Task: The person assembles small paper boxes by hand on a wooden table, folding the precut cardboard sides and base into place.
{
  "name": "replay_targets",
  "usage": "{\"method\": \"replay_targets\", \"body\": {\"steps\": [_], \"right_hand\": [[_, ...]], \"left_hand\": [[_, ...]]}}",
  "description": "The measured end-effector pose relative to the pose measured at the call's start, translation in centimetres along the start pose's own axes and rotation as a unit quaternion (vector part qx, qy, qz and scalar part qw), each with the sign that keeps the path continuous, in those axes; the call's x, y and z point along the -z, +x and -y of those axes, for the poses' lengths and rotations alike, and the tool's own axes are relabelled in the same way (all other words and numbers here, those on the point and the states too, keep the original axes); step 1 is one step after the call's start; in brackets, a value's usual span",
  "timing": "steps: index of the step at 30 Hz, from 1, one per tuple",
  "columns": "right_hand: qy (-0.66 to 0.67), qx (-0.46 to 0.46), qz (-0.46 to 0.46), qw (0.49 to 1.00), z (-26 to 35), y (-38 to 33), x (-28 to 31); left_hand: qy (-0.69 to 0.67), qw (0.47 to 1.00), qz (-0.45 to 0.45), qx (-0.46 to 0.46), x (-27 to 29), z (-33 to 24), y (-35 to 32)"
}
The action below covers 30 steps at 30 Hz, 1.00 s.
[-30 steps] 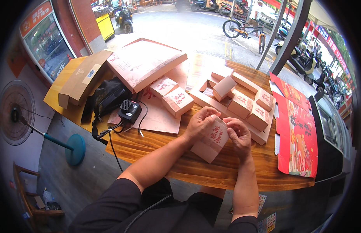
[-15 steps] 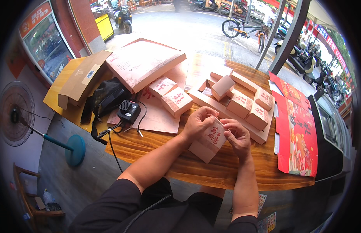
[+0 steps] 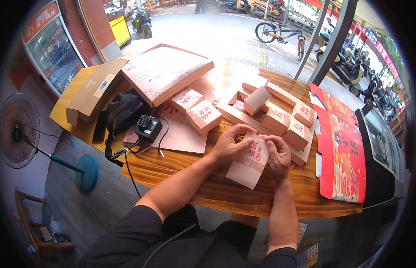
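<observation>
Between my hands is a small pale pink carton (image 3: pixel 246 169) with red lettering, looking flat or partly folded, held tilted over the front of the wooden table. My left hand (image 3: pixel 231 145) pinches its upper left edge between thumb and fingers. On its upper right side, my right hand (image 3: pixel 278 156) grips the edge with thumb and curled fingers. The carton's far end is partly hidden by my fingers. Just beyond, a shallow pink tray box (image 3: pixel 242 117) holds several small pink boxes (image 3: pixel 276 119), one of them tilted up.
Two small pink boxes (image 3: pixel 204 117) sit left of my hands beside a large pink lid (image 3: pixel 167 73). Further left lie a black device with cables (image 3: pixel 148 128), a black bag (image 3: pixel 126 109) and a brown carton (image 3: pixel 96 91). Red printed cardboard (image 3: pixel 342 156) covers the table's right end.
The pink carton has turned a little and shifted slightly right, showing more of its printed face. My right hand has moved up along its edge; my left hand has barely moved.
</observation>
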State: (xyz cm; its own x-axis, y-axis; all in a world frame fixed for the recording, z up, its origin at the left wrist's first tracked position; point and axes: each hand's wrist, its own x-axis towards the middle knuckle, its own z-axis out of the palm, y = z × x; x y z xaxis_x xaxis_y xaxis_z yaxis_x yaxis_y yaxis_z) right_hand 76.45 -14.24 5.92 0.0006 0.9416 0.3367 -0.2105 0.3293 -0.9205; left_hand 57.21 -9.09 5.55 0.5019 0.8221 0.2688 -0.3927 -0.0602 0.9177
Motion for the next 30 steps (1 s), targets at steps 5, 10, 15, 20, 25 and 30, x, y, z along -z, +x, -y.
{"method": "replay_targets", "body": {"steps": [5, 10, 15, 20, 25, 30], "right_hand": [[0.022, -0.014, -0.003, 1.0, -0.4, 0.0, 0.2], [0.066, -0.04, -0.043, 0.996, -0.9, 0.1, 0.3], [0.097, -0.088, -0.121, 0.984, -1.8, 0.6, 2.6], [0.061, -0.14, -0.096, 0.984, -1.4, 0.4, 2.5], [0.077, -0.091, -0.058, 0.991, -0.3, 0.3, 0.8], [0.019, -0.053, 0.003, 0.998, 0.7, 0.0, 0.5]], "left_hand": [[0.021, 0.999, -0.001, 0.025, 0.5, 0.9, 0.0], [0.044, 0.999, -0.008, -0.01, 0.5, 1.1, 0.1], [0.142, 0.974, 0.094, -0.151, 0.7, -0.1, 0.3], [0.143, 0.981, 0.078, -0.103, 0.2, 0.5, 0.1], [0.049, 0.998, -0.013, -0.021, 0.3, 0.9, 0.0], [0.096, 0.991, -0.094, -0.019, 0.4, 0.4, 0.3]]}}
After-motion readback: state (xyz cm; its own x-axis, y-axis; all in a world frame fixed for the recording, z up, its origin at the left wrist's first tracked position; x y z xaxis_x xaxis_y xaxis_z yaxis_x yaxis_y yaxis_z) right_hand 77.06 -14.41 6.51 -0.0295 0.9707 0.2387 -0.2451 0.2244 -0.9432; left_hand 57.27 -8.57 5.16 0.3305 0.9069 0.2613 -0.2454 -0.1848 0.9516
